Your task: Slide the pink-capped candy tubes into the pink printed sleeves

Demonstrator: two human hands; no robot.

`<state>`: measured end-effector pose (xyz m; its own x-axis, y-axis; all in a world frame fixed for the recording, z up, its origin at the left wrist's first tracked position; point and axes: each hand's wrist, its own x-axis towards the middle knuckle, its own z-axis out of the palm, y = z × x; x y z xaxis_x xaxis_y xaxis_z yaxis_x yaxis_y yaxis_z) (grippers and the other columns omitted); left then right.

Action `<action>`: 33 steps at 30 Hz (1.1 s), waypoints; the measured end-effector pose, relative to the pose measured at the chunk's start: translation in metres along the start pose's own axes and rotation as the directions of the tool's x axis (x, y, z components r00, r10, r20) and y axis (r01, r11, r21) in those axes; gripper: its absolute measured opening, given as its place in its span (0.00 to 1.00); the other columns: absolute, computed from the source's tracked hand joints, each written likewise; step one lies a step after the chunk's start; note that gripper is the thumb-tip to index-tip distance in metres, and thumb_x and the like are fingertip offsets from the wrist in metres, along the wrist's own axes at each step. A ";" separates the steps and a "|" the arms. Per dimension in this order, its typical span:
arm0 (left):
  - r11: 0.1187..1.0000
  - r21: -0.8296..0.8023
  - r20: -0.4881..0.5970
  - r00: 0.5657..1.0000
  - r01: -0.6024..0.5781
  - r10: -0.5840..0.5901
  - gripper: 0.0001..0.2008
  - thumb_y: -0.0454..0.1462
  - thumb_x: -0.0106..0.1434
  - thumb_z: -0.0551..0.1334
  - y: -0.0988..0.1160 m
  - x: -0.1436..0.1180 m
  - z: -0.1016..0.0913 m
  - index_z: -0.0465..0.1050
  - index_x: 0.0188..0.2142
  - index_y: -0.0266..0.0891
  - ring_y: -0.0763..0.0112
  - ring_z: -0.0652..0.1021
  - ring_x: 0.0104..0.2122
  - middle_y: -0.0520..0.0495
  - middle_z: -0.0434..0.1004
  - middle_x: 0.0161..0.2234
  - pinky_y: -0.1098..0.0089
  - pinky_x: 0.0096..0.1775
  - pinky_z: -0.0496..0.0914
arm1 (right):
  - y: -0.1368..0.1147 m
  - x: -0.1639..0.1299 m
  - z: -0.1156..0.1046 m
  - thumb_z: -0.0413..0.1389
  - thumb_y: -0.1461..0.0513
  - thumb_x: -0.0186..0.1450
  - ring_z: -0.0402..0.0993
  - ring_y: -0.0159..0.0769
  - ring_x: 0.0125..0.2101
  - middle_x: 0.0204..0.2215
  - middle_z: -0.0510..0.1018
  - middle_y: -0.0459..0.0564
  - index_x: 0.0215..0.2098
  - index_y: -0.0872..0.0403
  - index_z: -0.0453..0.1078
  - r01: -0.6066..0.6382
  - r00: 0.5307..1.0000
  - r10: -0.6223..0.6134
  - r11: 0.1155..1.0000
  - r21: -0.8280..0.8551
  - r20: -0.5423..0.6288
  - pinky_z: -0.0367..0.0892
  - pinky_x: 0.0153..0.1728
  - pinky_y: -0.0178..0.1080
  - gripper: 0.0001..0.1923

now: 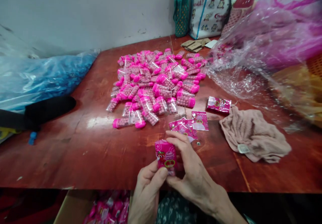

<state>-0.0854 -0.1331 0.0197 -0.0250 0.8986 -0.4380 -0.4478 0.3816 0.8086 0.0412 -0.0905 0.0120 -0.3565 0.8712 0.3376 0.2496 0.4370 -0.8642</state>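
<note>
Just above the table's front edge, a small candy container [165, 155] wrapped in a printed pink label is held upright between both hands. My left hand [150, 183] grips its lower left, the thumb across the front. My right hand [191, 170] closes on its right side, with fingers at the top and the thumb near the bottom. Beyond the hands lie several loose flat pink labels [182, 126], one single label [200, 120] and a bundle of labels [218, 104]. Farther back spreads a heap of clear containers [151, 100] with pink caps and small pink balls inside.
A pinkish cloth [254, 135] lies at right, below a clear plastic bag [241, 73]. At left are a blue-filled bag [50, 76] and a black object [50, 108]. A cardboard box [72, 207] of wrapped pink packs sits below the edge. Bags [208, 12] stand by the wall.
</note>
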 end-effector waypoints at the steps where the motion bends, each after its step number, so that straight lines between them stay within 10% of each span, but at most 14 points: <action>1: 1.000 0.001 0.001 1.000 0.003 -0.003 0.12 0.37 0.56 0.62 0.000 0.000 0.000 0.77 0.40 0.38 0.63 0.76 0.35 0.44 0.79 0.32 0.67 0.40 0.67 | 0.000 0.000 0.000 0.52 0.73 0.49 0.49 0.39 0.58 0.57 0.54 0.55 0.58 0.56 0.47 -0.001 1.000 0.001 1.000 -0.002 -0.009 0.52 0.58 0.42 0.38; 17: 0.999 0.048 -0.009 1.000 0.020 -0.020 0.09 0.39 0.53 0.64 -0.014 0.005 0.007 0.78 0.30 0.33 0.67 0.74 0.27 0.45 0.77 0.24 0.71 0.31 0.64 | 0.005 0.001 0.000 0.58 0.72 0.47 0.68 0.38 0.40 0.41 0.72 0.49 0.49 0.53 0.60 -0.128 0.991 0.128 0.992 0.020 0.031 0.66 0.41 0.39 0.31; 21: 0.999 -0.038 -0.043 0.998 0.035 -0.036 0.08 0.37 0.53 0.64 -0.017 0.009 0.007 0.78 0.31 0.34 0.66 0.75 0.28 0.45 0.78 0.25 0.70 0.33 0.66 | 0.008 0.002 0.001 0.58 0.72 0.48 0.67 0.39 0.45 0.47 0.70 0.50 0.53 0.52 0.58 -0.169 0.986 0.168 0.985 0.044 0.016 0.63 0.47 0.39 0.35; 27: 0.960 -0.250 -0.017 0.991 0.122 -0.130 0.14 0.42 0.58 0.59 -0.014 0.013 0.002 0.77 0.29 0.32 0.65 0.76 0.27 0.42 0.77 0.25 0.67 0.34 0.69 | 0.003 0.007 -0.012 0.60 0.64 0.55 0.71 0.34 0.39 0.47 0.70 0.50 0.62 0.52 0.46 -0.335 0.912 0.270 0.924 0.182 0.308 0.69 0.38 0.34 0.41; 33: 0.950 -0.283 -0.045 0.987 0.132 -0.151 0.14 0.41 0.58 0.60 -0.006 0.010 0.014 0.77 0.26 0.32 0.64 0.77 0.28 0.43 0.77 0.23 0.65 0.36 0.71 | 0.011 0.002 -0.004 0.60 0.65 0.54 0.73 0.35 0.35 0.37 0.74 0.47 0.61 0.52 0.47 -0.289 0.947 0.229 0.914 0.286 0.224 0.71 0.35 0.36 0.40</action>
<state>-0.0709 -0.1236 0.0162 0.0025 0.8198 -0.5726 -0.6818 0.4203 0.5988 0.0469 -0.0835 0.0049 -0.4820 0.8754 0.0382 0.0739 0.0840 -0.9937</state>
